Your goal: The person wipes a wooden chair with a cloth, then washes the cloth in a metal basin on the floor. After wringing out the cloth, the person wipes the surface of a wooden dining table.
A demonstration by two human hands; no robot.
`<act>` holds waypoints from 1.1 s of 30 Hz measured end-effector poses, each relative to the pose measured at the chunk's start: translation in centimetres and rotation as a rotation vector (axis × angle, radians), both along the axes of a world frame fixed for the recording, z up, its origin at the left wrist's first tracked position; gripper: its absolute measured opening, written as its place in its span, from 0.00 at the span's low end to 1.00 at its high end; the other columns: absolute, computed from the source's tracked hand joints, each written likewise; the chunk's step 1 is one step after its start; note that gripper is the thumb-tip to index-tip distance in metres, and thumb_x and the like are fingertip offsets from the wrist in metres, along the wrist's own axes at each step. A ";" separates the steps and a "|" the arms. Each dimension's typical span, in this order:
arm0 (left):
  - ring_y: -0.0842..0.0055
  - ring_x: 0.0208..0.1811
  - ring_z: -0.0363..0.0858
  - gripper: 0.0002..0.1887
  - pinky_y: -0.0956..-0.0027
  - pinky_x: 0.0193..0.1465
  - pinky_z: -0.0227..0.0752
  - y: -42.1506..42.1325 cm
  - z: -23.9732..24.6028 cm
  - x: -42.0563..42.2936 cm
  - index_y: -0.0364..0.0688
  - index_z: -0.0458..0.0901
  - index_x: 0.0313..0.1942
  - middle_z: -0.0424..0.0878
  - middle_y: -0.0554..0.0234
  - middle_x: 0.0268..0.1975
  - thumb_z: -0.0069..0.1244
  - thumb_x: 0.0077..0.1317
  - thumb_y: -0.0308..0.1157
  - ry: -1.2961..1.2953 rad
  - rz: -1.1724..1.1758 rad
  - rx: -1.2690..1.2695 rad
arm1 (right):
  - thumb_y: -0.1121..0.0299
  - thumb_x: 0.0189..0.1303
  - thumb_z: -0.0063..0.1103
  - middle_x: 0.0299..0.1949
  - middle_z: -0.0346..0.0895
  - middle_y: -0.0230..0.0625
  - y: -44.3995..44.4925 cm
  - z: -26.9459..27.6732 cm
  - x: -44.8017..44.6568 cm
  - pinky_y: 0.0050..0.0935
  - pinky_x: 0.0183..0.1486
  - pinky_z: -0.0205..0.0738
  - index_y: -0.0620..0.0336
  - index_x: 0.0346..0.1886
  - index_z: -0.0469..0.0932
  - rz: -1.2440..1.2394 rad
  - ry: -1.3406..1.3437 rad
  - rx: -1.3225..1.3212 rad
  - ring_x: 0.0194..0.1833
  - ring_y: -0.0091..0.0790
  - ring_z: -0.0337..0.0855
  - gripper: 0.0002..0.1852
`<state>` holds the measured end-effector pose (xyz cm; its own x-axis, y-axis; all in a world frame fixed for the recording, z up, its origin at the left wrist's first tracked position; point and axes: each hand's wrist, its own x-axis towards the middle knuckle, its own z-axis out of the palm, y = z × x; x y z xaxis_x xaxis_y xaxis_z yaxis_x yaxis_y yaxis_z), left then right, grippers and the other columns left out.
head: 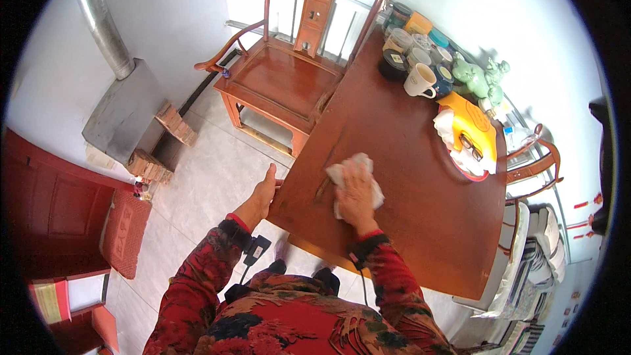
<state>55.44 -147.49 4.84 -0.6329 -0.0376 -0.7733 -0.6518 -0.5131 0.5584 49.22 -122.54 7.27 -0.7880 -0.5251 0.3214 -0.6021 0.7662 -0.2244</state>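
My right hand [356, 196] presses down on a crumpled white cloth [377, 197], which lies against the top of a reddish-brown wooden table [414, 222]. Parts of the cloth stick out beyond the fingertips and on both sides of the palm. Beside the table's left edge is my left hand [263, 195], thumb raised and holding nothing that I can see. Its fingers reach to the edge; whether they touch it I cannot tell. Dark scuff marks run across the wood near the cloth.
Jars and a white mug [420, 80] crowd the table's far end, near green figurines [475, 76]. A basin [475, 177] there holds a yellow bag [468, 116] and eyeglasses [471, 148]. A wooden armchair [281, 86] adjoins the table; a metal stove [125, 108] stands left.
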 end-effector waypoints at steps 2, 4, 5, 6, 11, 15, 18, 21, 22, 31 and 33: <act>0.68 0.50 0.76 0.43 0.60 0.56 0.69 -0.4 -0.3 0.2 0.36 0.76 0.52 0.81 0.56 0.45 0.29 0.66 0.71 -0.021 0.001 0.035 | 0.64 0.56 0.56 0.68 0.62 0.41 -4.6 0.3 1.2 0.52 0.70 0.48 0.56 0.66 0.66 0.111 -0.047 -0.047 0.71 0.53 0.55 0.31; 0.67 0.55 0.75 0.44 0.57 0.61 0.67 -0.9 -0.8 0.3 0.37 0.75 0.56 0.80 0.54 0.50 0.26 0.66 0.71 0.001 0.006 0.132 | 0.63 0.55 0.55 0.66 0.64 0.42 -8.1 0.8 2.0 0.52 0.70 0.49 0.58 0.65 0.66 0.201 -0.150 -0.082 0.71 0.52 0.55 0.31; 0.65 0.61 0.71 0.45 0.56 0.66 0.62 -1.3 -1.0 0.1 0.37 0.68 0.62 0.75 0.53 0.58 0.25 0.66 0.71 0.108 -0.020 0.227 | 0.63 0.55 0.55 0.65 0.64 0.42 -9.1 0.9 3.4 0.52 0.70 0.48 0.58 0.65 0.66 0.254 -0.167 -0.156 0.71 0.51 0.55 0.31; 0.63 0.68 0.66 0.47 0.55 0.71 0.58 -1.6 -1.3 0.4 0.38 0.61 0.68 0.69 0.52 0.66 0.23 0.66 0.71 0.203 -0.048 0.379 | 0.63 0.55 0.55 0.67 0.63 0.41 -9.6 1.0 5.1 0.51 0.71 0.48 0.57 0.65 0.66 0.275 -0.190 -0.077 0.72 0.49 0.53 0.31; 0.63 0.61 0.74 0.39 0.58 0.63 0.69 -2.8 -2.1 0.7 0.34 0.68 0.62 0.76 0.51 0.59 0.29 0.71 0.63 0.109 -0.168 0.015 | 0.61 0.58 0.54 0.73 0.54 0.37 -6.4 1.6 9.1 0.48 0.74 0.41 0.53 0.69 0.61 0.368 -0.171 -0.034 0.75 0.44 0.46 0.33; 0.65 0.48 0.81 0.27 0.61 0.54 0.74 -2.3 -3.5 1.0 0.33 0.78 0.51 0.82 0.56 0.49 0.40 0.72 0.51 0.242 -0.146 0.131 | 0.61 0.58 0.56 0.73 0.54 0.34 0.9 1.7 11.3 0.49 0.75 0.36 0.52 0.69 0.62 0.278 -0.176 0.067 0.75 0.44 0.46 0.33; 0.66 0.50 0.80 0.20 0.62 0.56 0.73 -2.4 -5.0 0.7 0.30 0.75 0.51 0.81 0.55 0.49 0.43 0.72 0.40 0.312 -0.347 -0.486 | 0.62 0.54 0.58 0.74 0.53 0.34 9.4 1.5 12.6 0.51 0.75 0.37 0.50 0.70 0.60 0.106 -0.248 0.032 0.75 0.45 0.45 0.37; 0.66 0.46 0.80 0.20 0.63 0.52 0.73 -3.2 -6.4 0.4 0.30 0.75 0.51 0.80 0.55 0.48 0.44 0.71 0.40 0.353 -0.402 -0.697 | 0.65 0.53 0.60 0.74 0.53 0.35 19.7 0.8 14.5 0.54 0.73 0.42 0.49 0.71 0.60 -0.083 -0.160 0.011 0.75 0.49 0.47 0.39; 0.61 0.44 0.80 0.19 0.60 0.49 0.72 -3.5 -6.7 0.3 0.31 0.76 0.49 0.80 0.50 0.45 0.43 0.71 0.40 0.484 -0.475 -0.832 | 0.63 0.54 0.59 0.74 0.54 0.35 23.4 0.7 14.9 0.54 0.73 0.41 0.48 0.72 0.59 -0.139 -0.153 -0.002 0.75 0.49 0.46 0.39; 0.45 0.45 0.78 0.28 0.51 0.47 0.69 -1.2 -4.8 1.9 0.31 0.79 0.37 0.81 0.35 0.39 0.35 0.73 0.51 0.248 -0.501 -1.233 | 0.69 0.61 0.50 0.66 0.63 0.46 56.3 -2.1 16.1 0.49 0.73 0.46 0.58 0.66 0.64 -0.711 0.028 -0.047 0.70 0.52 0.57 0.28; 0.44 0.49 0.77 0.32 0.52 0.50 0.69 -0.1 -4.1 2.3 0.29 0.78 0.41 0.80 0.31 0.42 0.34 0.72 0.56 0.254 -0.457 -1.287 | 0.67 0.63 0.48 0.71 0.57 0.44 59.8 -2.5 14.2 0.49 0.74 0.40 0.58 0.69 0.59 -0.983 -0.123 0.194 0.73 0.51 0.49 0.29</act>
